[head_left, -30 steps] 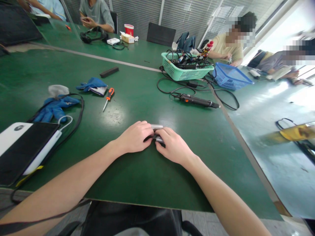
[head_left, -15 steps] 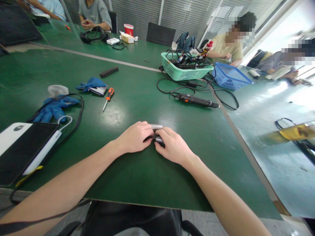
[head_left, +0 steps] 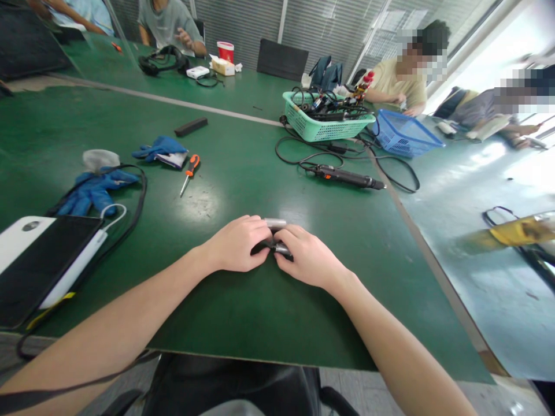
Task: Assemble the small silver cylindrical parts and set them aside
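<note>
Head view: taking the hands as the clock's centre, a screwdriver with an orange-and-black handle and a metal shaft (head_left: 193, 165) lies on the green tabletop (head_left: 243, 312) at 10 o'clock. Farther out that way are a folded blue fabric glove (head_left: 156, 148) and a long dark block (head_left: 191, 127); a spread blue glove (head_left: 89, 190) sits nearer 9 o'clock. A flat white-and-black device (head_left: 43, 266) also lies at 9 o'clock, a black cable (head_left: 141, 202) looping beside it. At 2 o'clock a black stick-shaped power tool with an orange switch (head_left: 347, 177) rests near coiled leads.

At 1 o'clock a mint-green perforated plastic basket (head_left: 323, 132) holds a tangle of black cables and tools. Touching or just beside it, at 2 o'clock, is a blue plastic basket (head_left: 403, 141), its inside hard to read.

The left hand (head_left: 238, 245) and right hand (head_left: 310, 257) meet over a dark-and-silver metal object (head_left: 276, 223) low over the tabletop, both clamped on it. Fingers cover most of it; whether it is 1 piece or 2 I cannot tell. Co-workers at the far edge are partly cut off.
</note>
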